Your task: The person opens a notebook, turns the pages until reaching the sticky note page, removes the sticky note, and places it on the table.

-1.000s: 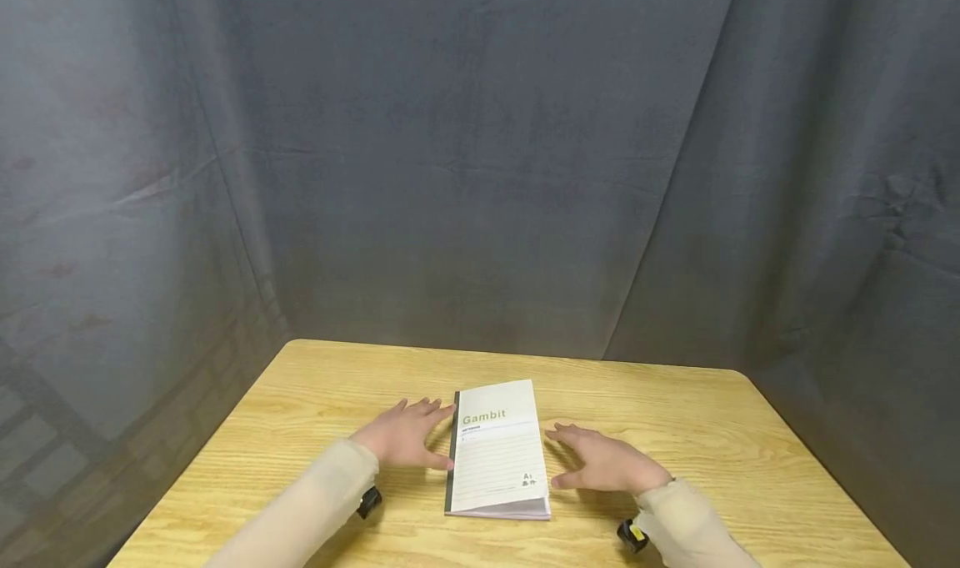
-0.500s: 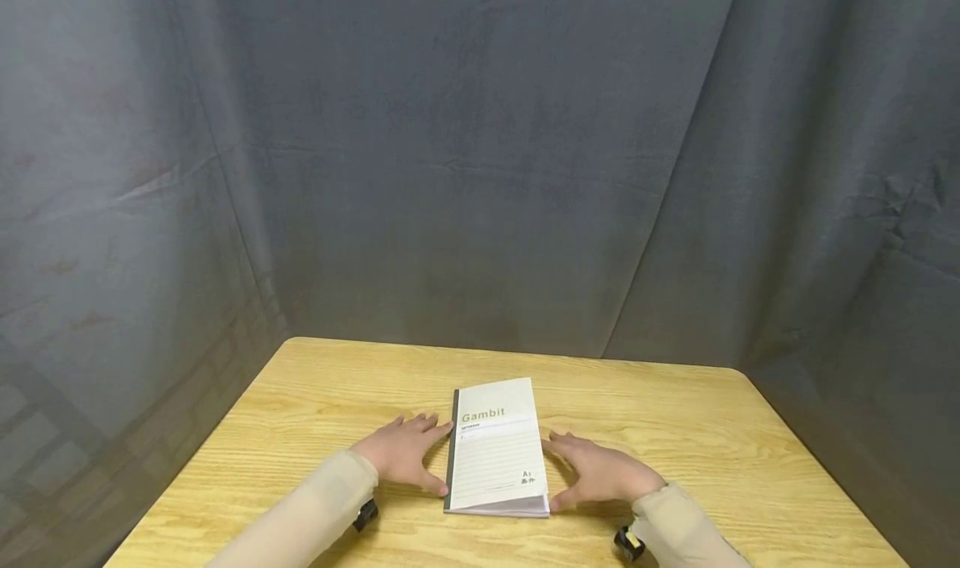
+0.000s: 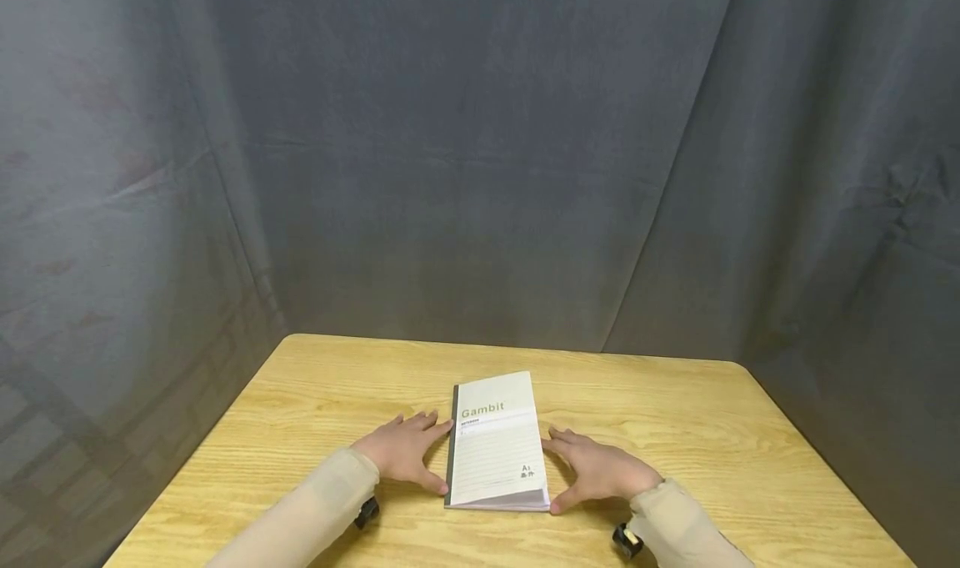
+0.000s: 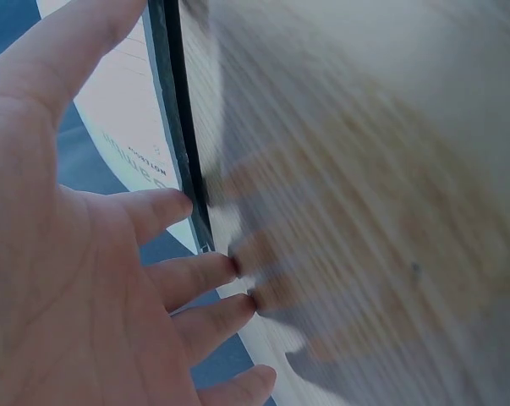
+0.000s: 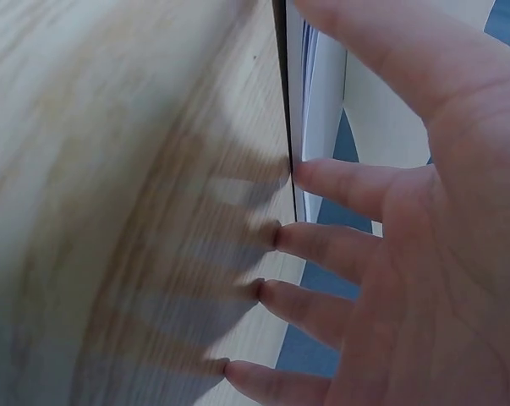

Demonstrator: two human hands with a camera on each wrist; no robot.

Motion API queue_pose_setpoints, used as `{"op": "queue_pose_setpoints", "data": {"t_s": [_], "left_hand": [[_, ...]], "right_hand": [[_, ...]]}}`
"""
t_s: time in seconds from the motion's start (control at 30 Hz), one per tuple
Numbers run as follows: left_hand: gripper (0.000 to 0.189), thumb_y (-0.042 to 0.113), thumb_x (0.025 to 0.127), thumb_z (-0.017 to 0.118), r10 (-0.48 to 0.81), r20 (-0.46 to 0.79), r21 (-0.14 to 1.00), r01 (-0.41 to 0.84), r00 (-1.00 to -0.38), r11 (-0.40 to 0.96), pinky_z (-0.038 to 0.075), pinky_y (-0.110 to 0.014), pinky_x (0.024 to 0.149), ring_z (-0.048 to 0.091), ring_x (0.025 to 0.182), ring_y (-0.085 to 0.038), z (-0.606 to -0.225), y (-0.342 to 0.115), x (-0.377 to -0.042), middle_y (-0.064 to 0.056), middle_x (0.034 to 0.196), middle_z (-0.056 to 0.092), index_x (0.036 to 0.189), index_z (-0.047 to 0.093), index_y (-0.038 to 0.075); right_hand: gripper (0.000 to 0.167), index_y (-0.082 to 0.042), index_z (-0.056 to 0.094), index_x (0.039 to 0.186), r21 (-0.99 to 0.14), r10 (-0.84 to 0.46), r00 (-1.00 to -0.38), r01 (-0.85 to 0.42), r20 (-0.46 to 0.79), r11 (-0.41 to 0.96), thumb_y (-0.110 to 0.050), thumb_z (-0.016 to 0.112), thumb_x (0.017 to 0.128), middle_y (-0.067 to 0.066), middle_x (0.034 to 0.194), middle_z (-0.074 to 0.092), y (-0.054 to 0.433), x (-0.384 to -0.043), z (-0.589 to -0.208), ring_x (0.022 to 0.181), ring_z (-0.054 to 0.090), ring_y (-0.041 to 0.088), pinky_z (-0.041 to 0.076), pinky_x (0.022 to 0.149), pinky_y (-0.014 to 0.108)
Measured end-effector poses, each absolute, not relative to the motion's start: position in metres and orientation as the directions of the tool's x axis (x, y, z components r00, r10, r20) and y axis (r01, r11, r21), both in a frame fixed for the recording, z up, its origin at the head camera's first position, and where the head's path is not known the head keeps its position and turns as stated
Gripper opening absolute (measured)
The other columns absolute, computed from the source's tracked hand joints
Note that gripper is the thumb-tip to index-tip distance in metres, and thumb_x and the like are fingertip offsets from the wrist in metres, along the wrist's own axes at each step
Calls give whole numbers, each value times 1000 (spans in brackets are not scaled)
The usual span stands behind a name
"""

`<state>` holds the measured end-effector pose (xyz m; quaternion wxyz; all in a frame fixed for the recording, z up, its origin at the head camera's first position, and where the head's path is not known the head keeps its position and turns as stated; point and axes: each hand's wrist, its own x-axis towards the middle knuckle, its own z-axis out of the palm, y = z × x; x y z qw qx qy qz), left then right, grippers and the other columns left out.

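Note:
A notebook [image 3: 495, 451] with a cream cover, the word "Gambit" and a dark spine lies on the wooden table, its cover slightly raised along the near right edge. My left hand [image 3: 405, 451] has its fingers spread, with index finger and thumb touching the dark spine [image 4: 177, 127]. On the opposite side, my right hand [image 3: 603, 468] touches the page edge [image 5: 301, 93] with spread index finger and thumb. In both wrist views the other fingertips rest on the tabletop.
The light wood table [image 3: 337, 376] has rounded far corners. Grey curtains [image 3: 450, 176] hang behind it and on both sides. A small black device [image 3: 628, 540] is strapped under the right wrist, and another black device [image 3: 367, 512] under the left.
Both hands have moved slightly nearer the body and closed in on the notebook's sides, going from a small gap on the right to contact. The notebook has stayed about where it was.

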<state>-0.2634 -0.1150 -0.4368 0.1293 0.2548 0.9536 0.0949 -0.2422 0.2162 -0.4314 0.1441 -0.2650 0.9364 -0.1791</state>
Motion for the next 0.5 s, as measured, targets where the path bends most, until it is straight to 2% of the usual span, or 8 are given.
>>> {"op": "queue_pose_setpoints", "data": {"t_s": [0.5], "left_hand": [[102, 67, 69, 72, 496, -205, 252, 444, -844, 860, 24, -55, 114, 30, 143, -35, -434, -113, -262, -15, 155, 32, 150, 35, 17]], "right_hand": [[95, -10, 44, 143, -397, -542, -823, -445, -172, 802, -52, 82, 67, 26, 152, 31, 215, -242, -434, 135, 35, 49, 38, 96, 68]]}}
